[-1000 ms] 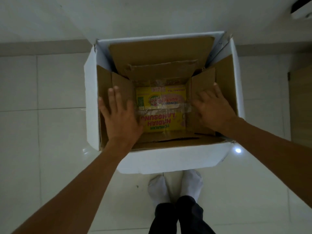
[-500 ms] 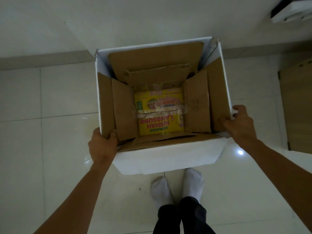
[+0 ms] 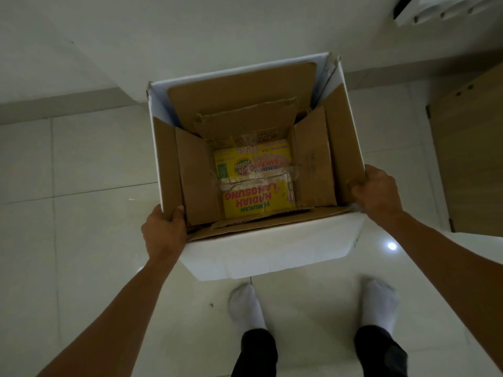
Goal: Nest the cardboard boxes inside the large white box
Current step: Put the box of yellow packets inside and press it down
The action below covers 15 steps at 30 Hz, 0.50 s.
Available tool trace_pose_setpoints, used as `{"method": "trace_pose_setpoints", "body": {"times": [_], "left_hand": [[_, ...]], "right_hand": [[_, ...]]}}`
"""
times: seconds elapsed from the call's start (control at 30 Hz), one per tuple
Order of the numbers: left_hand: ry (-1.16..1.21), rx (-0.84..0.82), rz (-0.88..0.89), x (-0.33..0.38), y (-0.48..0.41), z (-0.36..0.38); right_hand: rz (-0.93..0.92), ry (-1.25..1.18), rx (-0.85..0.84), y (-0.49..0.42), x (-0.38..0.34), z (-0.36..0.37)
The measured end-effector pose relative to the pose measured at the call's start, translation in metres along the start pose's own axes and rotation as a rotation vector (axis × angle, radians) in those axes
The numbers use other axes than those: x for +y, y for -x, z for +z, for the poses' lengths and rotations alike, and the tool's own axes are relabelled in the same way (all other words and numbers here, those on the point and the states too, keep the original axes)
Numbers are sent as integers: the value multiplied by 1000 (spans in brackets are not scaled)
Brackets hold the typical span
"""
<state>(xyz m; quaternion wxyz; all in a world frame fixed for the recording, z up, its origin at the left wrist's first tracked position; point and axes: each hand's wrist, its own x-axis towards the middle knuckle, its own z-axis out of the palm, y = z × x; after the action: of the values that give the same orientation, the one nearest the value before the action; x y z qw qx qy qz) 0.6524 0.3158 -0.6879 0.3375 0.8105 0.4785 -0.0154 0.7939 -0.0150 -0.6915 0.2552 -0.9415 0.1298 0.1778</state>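
The large white box (image 3: 272, 248) stands open on the tiled floor in front of my feet. Inside it sits a brown cardboard box (image 3: 198, 183) with its flaps standing up along the white walls. At its bottom lies a yellow printed box (image 3: 255, 183) with red and green lettering, its flaps taped. My left hand (image 3: 164, 231) grips the near left corner of the white box's rim. My right hand (image 3: 377, 190) grips the near right edge, fingers curled over the wall and the brown flap.
A white wall with a grey skirting runs behind the box. A wooden door or cabinet (image 3: 468, 159) stands at the right. A white appliance (image 3: 446, 6) shows at the top right. My feet in white socks (image 3: 245, 308) stand just in front of the box.
My hands left the brown flaps inside the box and moved out to grip the white box's near left and right edges. My feet have moved apart.
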Motion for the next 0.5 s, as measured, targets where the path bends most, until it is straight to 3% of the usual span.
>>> {"method": "trace_pose_setpoints", "body": {"times": [0.5], "left_hand": [[-15,26,24,75,132,126]], "right_hand": [[44,-74,-45,-61,148,-110]]}}
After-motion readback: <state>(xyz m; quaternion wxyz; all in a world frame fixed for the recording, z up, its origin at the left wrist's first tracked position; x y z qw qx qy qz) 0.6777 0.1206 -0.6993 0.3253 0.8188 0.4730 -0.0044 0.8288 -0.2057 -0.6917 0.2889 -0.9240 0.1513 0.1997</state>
